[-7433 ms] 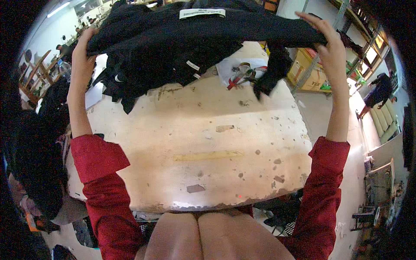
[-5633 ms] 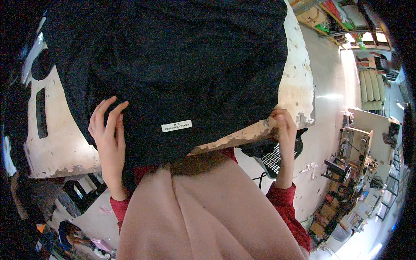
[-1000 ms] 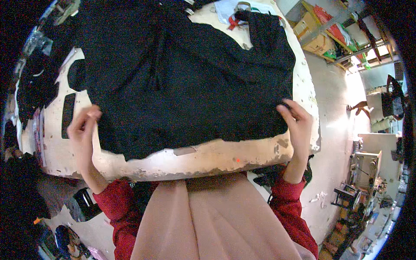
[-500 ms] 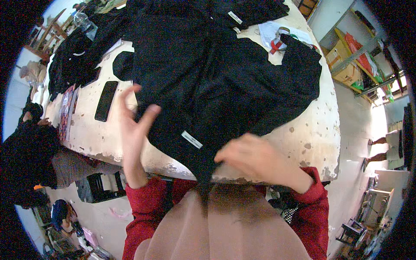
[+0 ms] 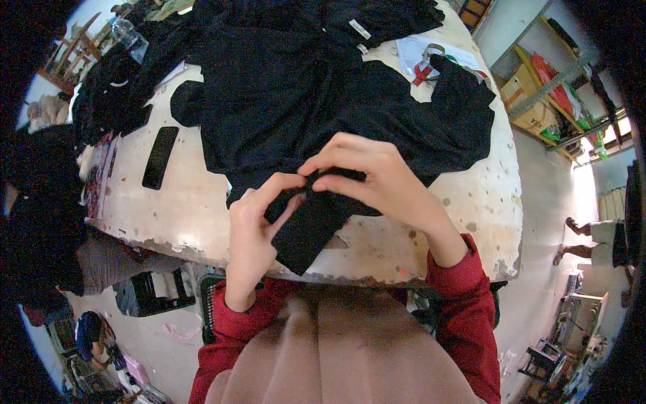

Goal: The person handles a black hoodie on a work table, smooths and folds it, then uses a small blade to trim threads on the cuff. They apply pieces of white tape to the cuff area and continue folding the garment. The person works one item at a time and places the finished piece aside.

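A black garment (image 5: 269,94) lies spread over the worn table, its near end bunched between my hands. My left hand (image 5: 258,219) pinches the cloth with thumb and fingers close to the table's front edge. Coming from the right, my right hand (image 5: 377,176) pinches the same fold, its fingertips nearly meeting those of the left. A corner of the cloth hangs below the pinch toward the front edge. What lies inside the fold is hidden by my fingers. A white label (image 5: 360,29) shows on black cloth at the far side.
Left of the garment rests a black phone-like slab (image 5: 161,157) on the pale table (image 5: 464,215). A tape roll (image 5: 434,50) and red-handled tool (image 5: 422,74) lie on papers at the back right. A person in black (image 5: 44,202) is at the left. Shelves (image 5: 538,94) stand right.
Both hands have come together at the garment's near edge and taken hold of it. That edge is lifted and folded back, and its small white label no longer shows.
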`<control>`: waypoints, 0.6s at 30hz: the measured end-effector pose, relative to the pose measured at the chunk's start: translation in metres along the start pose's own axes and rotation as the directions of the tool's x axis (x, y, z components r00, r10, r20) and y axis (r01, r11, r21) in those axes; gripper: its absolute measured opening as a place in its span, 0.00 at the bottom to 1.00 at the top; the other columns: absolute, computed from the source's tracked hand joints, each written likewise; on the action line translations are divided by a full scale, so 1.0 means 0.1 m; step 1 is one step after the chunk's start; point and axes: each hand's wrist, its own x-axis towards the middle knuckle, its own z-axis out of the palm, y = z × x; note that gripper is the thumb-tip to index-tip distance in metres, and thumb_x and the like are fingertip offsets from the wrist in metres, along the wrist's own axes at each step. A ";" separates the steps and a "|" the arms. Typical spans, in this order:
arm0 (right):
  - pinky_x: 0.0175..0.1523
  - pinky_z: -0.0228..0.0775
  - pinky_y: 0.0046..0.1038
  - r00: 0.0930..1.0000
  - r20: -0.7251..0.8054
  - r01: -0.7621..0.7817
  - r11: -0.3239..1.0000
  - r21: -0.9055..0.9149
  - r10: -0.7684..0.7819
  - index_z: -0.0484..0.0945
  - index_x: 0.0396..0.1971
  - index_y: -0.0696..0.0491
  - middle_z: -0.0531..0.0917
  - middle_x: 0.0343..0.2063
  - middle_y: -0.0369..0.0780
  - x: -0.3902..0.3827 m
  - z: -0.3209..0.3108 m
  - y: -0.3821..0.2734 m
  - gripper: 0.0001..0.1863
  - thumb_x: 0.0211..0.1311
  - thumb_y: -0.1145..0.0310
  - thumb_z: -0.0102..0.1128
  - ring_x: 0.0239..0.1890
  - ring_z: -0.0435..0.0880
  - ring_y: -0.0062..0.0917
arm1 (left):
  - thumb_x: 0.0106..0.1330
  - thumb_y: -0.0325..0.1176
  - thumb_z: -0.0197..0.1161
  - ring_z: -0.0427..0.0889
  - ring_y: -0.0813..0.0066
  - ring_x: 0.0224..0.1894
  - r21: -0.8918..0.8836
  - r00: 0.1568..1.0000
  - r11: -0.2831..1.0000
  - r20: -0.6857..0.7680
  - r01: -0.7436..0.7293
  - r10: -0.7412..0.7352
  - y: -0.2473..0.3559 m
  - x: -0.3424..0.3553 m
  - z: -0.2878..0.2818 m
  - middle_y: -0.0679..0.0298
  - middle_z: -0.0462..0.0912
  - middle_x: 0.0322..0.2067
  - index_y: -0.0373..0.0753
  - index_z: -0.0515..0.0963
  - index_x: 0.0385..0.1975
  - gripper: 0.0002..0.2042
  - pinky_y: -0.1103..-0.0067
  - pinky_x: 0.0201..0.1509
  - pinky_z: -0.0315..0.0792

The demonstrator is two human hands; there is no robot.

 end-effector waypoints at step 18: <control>0.48 0.66 0.24 0.972 -0.235 -0.030 0.999 -0.044 0.019 0.81 0.30 0.58 0.80 0.33 0.38 -0.33 -0.90 0.33 0.05 0.51 0.78 0.63 0.40 0.77 0.25 | 0.31 0.32 0.72 0.60 0.52 0.57 0.529 0.914 0.801 -0.110 -0.279 0.391 -0.57 -0.65 0.60 0.56 0.67 0.56 0.48 0.78 0.26 0.17 0.61 0.56 0.52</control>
